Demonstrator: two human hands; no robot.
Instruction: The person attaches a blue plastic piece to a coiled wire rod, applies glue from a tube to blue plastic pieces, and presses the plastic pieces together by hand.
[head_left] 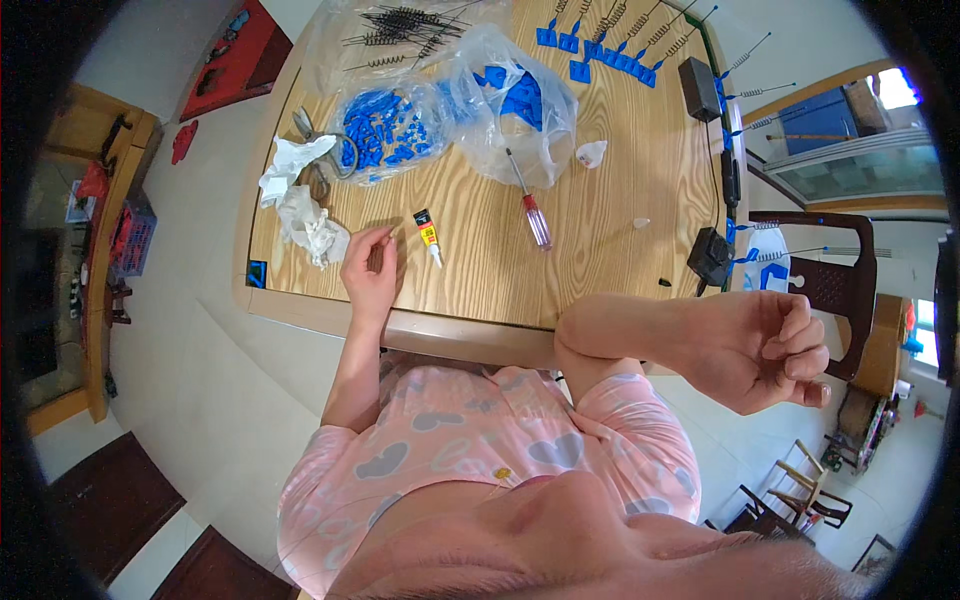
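My left hand (370, 275) rests at the table's near edge, its thumb and fingertips drawn close together in a loop with nothing visible between them. Just to its right lies a black and yellow glue tube (428, 236) with a white nozzle. My right forearm crosses the table edge, and my right hand (765, 350) hangs in the air beyond it, palm showing, fingers bent and apart, without a visible object. Near that hand, blue tabs with springs (745, 257) stick out beside a black block (711, 255) on the table's right edge. A red-handled screwdriver (535, 222) lies mid-table.
Farther back are a bag of small blue pieces (385, 130), a clear bag (560, 100) and loose black springs (405, 25). Scissors (340, 150) and crumpled tissue (310, 225) lie left. Spring-and-tab pieces (600, 52) line the back right. A dark chair (835, 280) stands right.
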